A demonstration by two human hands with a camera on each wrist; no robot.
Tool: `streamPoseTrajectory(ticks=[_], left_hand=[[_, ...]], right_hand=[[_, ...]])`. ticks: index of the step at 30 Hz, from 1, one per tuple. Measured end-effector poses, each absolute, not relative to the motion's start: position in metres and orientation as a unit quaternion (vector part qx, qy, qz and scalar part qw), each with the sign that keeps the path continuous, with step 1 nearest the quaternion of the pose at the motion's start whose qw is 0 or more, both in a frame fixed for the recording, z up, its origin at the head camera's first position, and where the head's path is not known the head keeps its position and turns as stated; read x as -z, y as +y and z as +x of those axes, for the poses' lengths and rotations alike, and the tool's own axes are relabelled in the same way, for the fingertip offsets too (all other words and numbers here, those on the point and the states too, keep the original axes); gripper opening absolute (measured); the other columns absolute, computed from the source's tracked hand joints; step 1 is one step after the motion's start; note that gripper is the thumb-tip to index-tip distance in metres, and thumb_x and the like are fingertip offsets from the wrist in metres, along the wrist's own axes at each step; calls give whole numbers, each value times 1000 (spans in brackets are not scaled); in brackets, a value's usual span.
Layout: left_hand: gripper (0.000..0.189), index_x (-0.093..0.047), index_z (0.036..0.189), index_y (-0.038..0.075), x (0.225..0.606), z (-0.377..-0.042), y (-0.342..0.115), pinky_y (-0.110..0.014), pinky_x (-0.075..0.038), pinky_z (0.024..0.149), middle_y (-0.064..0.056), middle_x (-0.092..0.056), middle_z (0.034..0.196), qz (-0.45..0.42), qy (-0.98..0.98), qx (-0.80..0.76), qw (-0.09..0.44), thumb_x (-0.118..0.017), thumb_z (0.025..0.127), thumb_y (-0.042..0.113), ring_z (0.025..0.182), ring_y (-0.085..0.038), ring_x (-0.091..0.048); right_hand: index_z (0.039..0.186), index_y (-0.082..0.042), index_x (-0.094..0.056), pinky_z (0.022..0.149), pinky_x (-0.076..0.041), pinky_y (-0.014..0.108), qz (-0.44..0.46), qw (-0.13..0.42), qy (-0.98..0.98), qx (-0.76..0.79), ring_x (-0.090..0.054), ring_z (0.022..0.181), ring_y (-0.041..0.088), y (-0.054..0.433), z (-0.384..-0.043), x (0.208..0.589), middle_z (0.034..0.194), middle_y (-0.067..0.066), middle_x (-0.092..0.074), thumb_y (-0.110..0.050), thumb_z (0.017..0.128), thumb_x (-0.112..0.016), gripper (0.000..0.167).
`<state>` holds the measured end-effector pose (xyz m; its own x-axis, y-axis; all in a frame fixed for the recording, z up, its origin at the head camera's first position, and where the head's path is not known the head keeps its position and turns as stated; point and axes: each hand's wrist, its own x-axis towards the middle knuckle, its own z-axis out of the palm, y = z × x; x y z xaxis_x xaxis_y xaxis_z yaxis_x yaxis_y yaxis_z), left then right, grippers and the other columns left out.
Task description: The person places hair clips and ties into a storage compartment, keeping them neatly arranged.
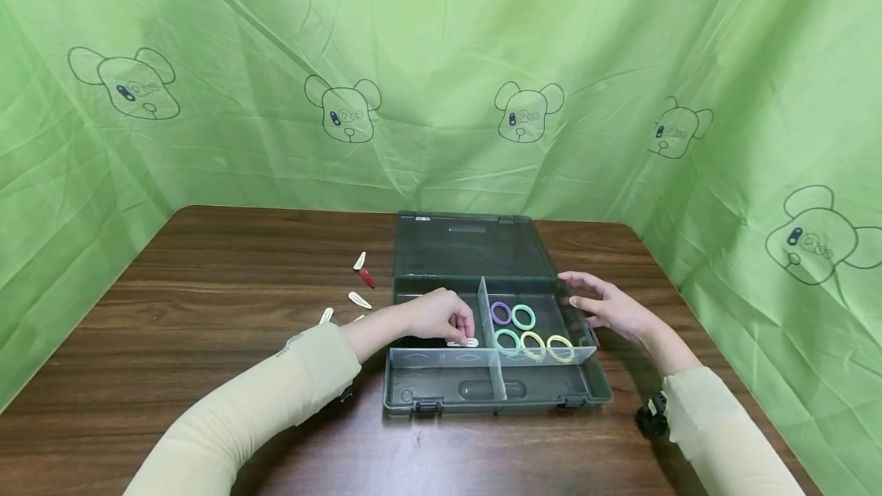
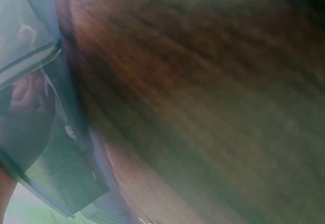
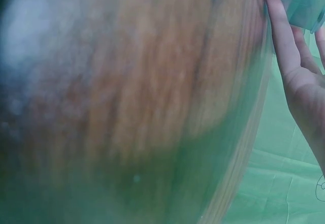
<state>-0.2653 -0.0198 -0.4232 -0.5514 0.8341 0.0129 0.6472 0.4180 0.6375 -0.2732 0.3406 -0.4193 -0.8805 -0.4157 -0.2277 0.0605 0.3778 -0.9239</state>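
Note:
A dark translucent divided box (image 1: 441, 406) lies on the table with its lid (image 1: 468, 247) folded back. Inside its back left compartment is my left hand (image 1: 441, 316), fingers bent down and pinching a white hair clip (image 1: 472, 342) close to the compartment floor. The left wrist view shows that hand (image 2: 28, 117) only through the box's wall. My right hand (image 1: 616, 311) has its fingers stretched out along the box's right side; a fingertip touches the box's edge (image 3: 299, 10) in the right wrist view. Purple, green and yellow rings (image 1: 523, 318) lie in the back right compartment.
Left of the box, white hair clips (image 1: 359, 300) and a red hair clip (image 1: 367, 277) lie scattered on the wooden table (image 1: 227, 289). Clear dividers (image 1: 444, 358) split the box into compartments. Green cloth (image 1: 441, 44) hangs behind and beside the table.

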Motion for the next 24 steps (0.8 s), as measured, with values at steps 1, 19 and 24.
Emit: streamPoseTrajectory(ticks=[1, 19, 24], left_hand=[[4, -71, 81, 13, 423, -265, -20, -17, -44, 58, 7, -65, 68, 448, 830, -295, 153, -74, 81, 13, 60, 0, -54], [5, -73, 86, 16, 425, -265, -17, -15, -43, 61, 13, -60, 67, 465, 838, -251, 139, -73, 82, 19, 62, 2, -51], [5, -73, 87, 15, 421, -262, -21, -15, -45, 63, 13, -62, 70, 475, 830, -260, 135, -73, 83, 18, 65, 2, -52]], right_hand=[[145, -14, -31, 84, -52, 44, -111, 218, 801, 546, -43, 126, 32, 341, -273, 419, 145, 18, -30, -19, 97, -53, 53], [145, -15, -31, 84, -52, 43, -113, 217, 803, 543, -42, 127, 33, 341, -272, 418, 146, 17, -29, -19, 97, -52, 52], [145, -14, -31, 84, -52, 42, -116, 218, 804, 541, -46, 124, 28, 340, -272, 419, 146, 18, -30, -20, 97, -52, 52]])
